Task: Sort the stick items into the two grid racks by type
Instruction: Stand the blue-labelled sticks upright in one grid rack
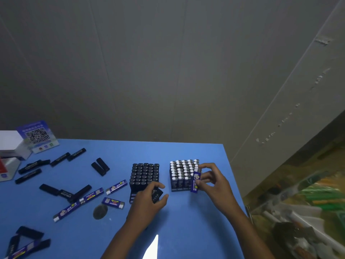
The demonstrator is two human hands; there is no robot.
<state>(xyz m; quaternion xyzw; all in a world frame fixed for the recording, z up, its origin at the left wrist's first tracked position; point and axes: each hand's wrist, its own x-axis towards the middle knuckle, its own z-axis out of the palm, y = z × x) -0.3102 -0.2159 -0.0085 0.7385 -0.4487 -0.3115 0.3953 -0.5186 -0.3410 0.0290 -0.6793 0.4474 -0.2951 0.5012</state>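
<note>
Two grid racks stand on the blue table (186,221). The left rack (144,174) is packed with black sticks; the right rack (182,172) holds blue sticks with white tops. My left hand (149,200) grips a black stick (157,195) just in front of the left rack. My right hand (211,182) pinches a blue stick (195,181) upright at the right rack's front right corner. Several loose black sticks (100,166) and blue sticks (116,186) lie scattered on the table to the left.
A QR-code sign (37,136) and a white box (10,144) stand at the back left. A dark round disc (100,212) lies in front of the loose sticks. The table's right edge runs past my right forearm, with cluttered bags (308,212) beyond. A grey wall rises behind.
</note>
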